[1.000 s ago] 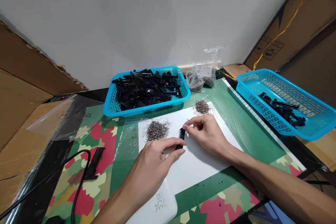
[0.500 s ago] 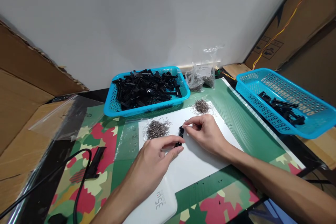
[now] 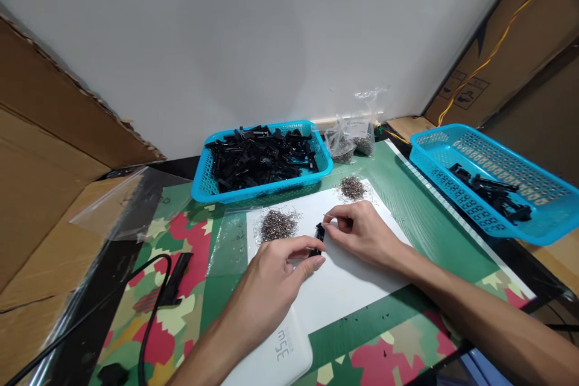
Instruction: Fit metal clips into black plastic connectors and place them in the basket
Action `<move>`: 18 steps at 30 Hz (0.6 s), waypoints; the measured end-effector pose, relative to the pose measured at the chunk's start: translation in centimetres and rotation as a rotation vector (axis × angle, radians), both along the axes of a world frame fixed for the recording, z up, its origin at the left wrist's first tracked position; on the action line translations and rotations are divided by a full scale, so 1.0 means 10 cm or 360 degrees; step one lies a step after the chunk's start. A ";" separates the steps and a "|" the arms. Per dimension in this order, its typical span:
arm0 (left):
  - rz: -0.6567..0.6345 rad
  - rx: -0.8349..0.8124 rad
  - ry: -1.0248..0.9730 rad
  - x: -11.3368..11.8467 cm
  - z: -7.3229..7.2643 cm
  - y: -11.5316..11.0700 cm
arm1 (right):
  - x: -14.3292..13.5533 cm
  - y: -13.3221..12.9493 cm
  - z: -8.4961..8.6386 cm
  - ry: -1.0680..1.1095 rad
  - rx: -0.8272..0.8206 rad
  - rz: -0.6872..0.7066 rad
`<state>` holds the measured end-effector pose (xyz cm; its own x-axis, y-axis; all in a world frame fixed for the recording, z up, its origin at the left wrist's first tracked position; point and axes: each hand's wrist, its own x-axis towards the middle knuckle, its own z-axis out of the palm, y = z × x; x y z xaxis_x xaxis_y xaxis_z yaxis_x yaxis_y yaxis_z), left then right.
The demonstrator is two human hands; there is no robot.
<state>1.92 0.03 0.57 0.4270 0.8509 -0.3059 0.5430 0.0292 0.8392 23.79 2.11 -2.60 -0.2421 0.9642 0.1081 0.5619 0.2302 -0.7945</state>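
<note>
My left hand (image 3: 287, 268) pinches a small black plastic part (image 3: 319, 239) between thumb and fingers, upright over the white sheet (image 3: 348, 280). At the part's upper end, my right hand (image 3: 362, 229) is closed in a pinch. A thin metal wire piece (image 3: 330, 215) sticks out from its fingertips; the rest of it is hidden. Left of the black part lies a heap of small metal wire pieces (image 3: 277, 225). Behind my right hand is a second, smaller heap (image 3: 351, 187).
A blue basket (image 3: 262, 194) full of black parts stands at the back. Another blue basket (image 3: 493, 220) at the right holds several. Plastic bags (image 3: 359, 136) of metal pieces lean against the wall. A white power bank (image 3: 275, 353) and a black cable (image 3: 149, 319) lie in front.
The whole view has shifted slightly, moving everything a little to the right in the picture. Both hands keep their pinch at the black part, with hardly any movement relative to it.
</note>
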 end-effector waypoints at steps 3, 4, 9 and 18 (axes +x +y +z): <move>-0.0010 0.0031 -0.0002 0.00 0.00 0.00 | 0.03 0.01 0.00 0.0014 -0.0006 0.0024; -0.0007 0.0042 0.0003 0.00 0.00 0.00 | 0.03 0.01 0.00 0.0029 0.0001 0.0012; 0.0001 0.0040 0.0028 0.00 0.00 0.00 | 0.03 0.00 -0.06 0.0032 0.0069 -0.0024; 0.0009 0.0027 0.0011 0.01 0.01 0.00 | 0.04 -0.01 -0.08 -0.0001 0.0128 -0.0028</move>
<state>2.01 0.00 0.66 0.4202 0.8584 -0.2943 0.5485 0.0181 0.8360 24.15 2.01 -3.39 -0.2251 0.9566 0.1852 0.5667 0.2832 -0.7737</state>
